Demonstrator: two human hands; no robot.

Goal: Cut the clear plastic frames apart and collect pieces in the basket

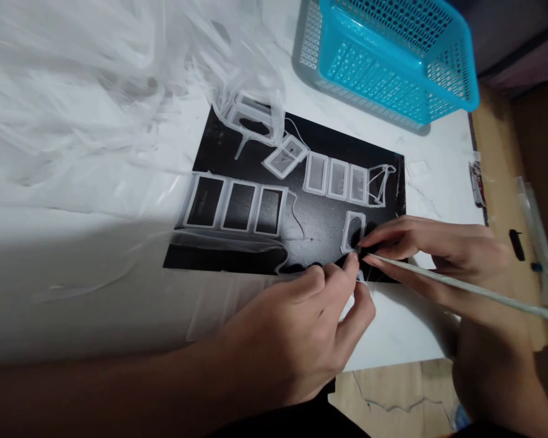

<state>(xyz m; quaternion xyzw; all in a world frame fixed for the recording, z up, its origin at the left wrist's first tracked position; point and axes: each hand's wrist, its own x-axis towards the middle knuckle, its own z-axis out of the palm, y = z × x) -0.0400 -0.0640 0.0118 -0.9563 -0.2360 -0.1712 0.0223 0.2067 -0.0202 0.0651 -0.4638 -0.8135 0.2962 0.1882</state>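
Observation:
My left hand (319,316) is closed, its fingertips pinched together at the lower right edge of a black mat (319,219). What they hold is mostly hidden; a bit of clear plastic shows beside them. Just above those fingertips lies a small translucent rectangular frame (346,237). My right hand (438,252) comes in from the right, fingers closed around the end of a long, thin, pale strip (475,293) that runs off to the right edge. Both hands' fingertips almost meet by the small frame.
Rows of translucent rectangular frames (254,182) and a loose tilted frame (285,157) lie on the mat. Clear plastic sheeting (95,91) heaps over the left of the white table (420,322). Behind stands a blue perforated basket (374,79). A dark clip (477,182) sits at the right edge.

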